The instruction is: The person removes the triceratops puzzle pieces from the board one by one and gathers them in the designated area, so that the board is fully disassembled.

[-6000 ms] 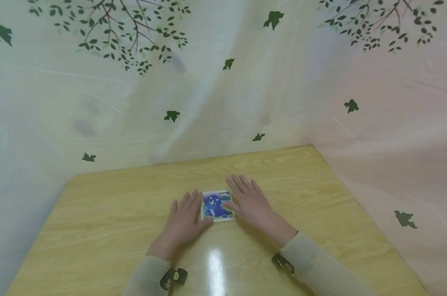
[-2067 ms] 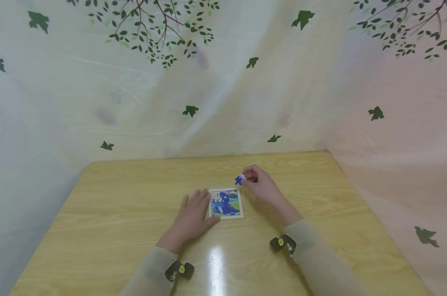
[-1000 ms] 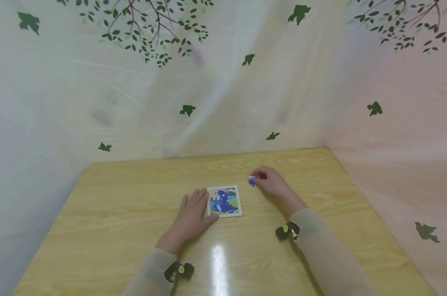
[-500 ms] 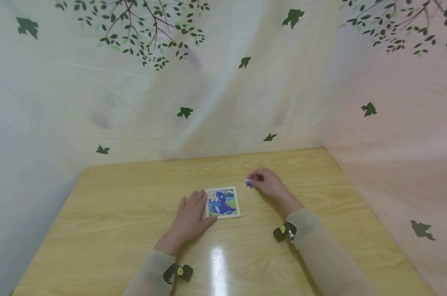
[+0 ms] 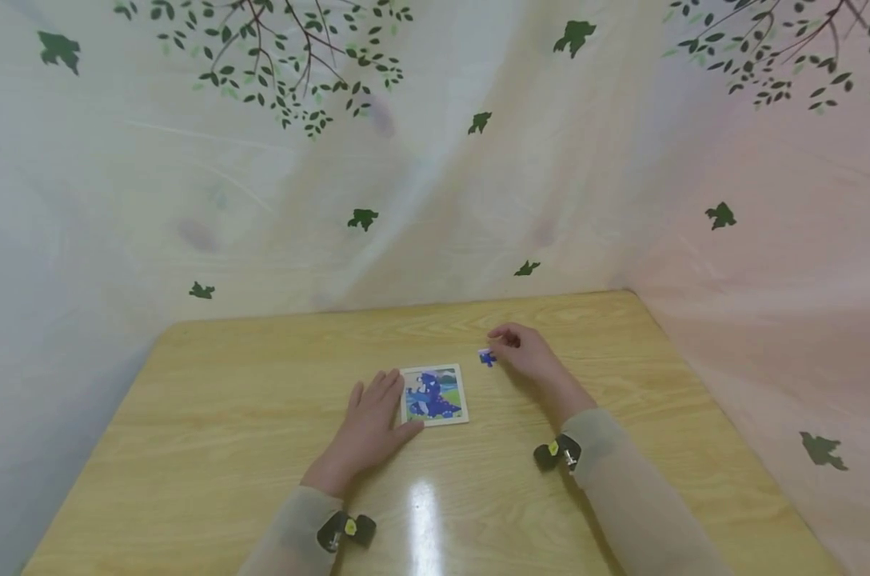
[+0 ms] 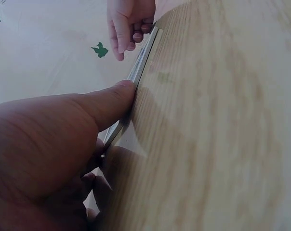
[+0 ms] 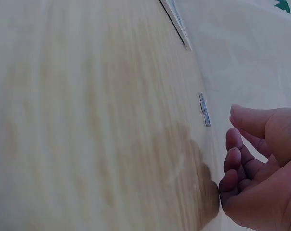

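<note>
A small square jigsaw puzzle [image 5: 435,406] of a blue dinosaur, with a white border, lies on the table in the head view. A pale patch shows at its upper left. My left hand [image 5: 369,432] rests along its left side, fingers straight, the thumb at the near edge; in the left wrist view the thumb [image 6: 112,101] touches the puzzle's edge. Right of the puzzle lies a loose blue jigsaw piece [image 5: 487,358], seen edge-on as a thin piece [image 7: 204,109] in the right wrist view. My right hand [image 7: 261,163] is just apart from it, fingers loosely curled, holding nothing.
The wooden table [image 5: 226,416] reaches back to a pale curtain [image 5: 406,176] printed with leaves and branches, which hangs behind it and at both sides. Each wrist wears a dark camera on a strap, such as the right camera [image 5: 557,454].
Both hands lay flat by the puzzle at first. Then my right hand pinched a piece and carried it right; now it has let the piece go on the table. The left hand stays put.
</note>
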Demonstrator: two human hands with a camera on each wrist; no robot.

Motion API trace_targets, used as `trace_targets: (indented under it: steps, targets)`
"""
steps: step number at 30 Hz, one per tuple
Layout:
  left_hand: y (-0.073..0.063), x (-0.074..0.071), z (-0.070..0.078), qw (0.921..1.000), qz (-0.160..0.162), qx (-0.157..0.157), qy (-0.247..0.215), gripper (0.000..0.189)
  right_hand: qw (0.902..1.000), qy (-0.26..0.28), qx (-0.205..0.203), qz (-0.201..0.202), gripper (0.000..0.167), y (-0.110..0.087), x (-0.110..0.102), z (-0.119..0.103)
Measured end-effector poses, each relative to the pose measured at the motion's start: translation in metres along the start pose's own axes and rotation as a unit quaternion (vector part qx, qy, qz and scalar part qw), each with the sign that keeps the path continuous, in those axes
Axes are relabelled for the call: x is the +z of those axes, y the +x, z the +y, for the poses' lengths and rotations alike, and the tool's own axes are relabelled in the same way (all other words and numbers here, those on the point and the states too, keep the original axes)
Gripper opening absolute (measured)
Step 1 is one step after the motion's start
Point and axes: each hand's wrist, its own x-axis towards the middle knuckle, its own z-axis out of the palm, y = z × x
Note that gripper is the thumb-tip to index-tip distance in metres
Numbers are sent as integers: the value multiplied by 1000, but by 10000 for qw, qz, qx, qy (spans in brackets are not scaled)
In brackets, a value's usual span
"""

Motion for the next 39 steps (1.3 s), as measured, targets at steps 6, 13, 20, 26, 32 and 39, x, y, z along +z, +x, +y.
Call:
trace_targets:
  steps: [6, 13, 20, 26, 32, 39]
  targets:
    - [1, -3, 2, 10000, 3, -20, -8, 91, 9989, 143, -236, 377, 23, -8, 7, -17]
    - [0, -5, 4, 10000, -43, -37, 4, 91, 9979, 157, -625, 107, 24, -15, 20, -42]
    - [0, -4, 4, 10000, -7, -13, -46, 91, 9949, 87, -878, -484, 25, -17, 39, -59]
    - [1, -1, 1, 10000, -58, -59, -20, 93, 9905, -192, -996, -932, 25, -16, 53, -68]
    - [1, -1, -1, 10000, 43, 11, -67, 91, 9855, -488, -1033, -1254, 24, -13, 66, -72]
    - [1, -1, 0, 10000, 36, -5, -41, 90, 9811, -876, -977, -1423, 23, -10, 75, -69]
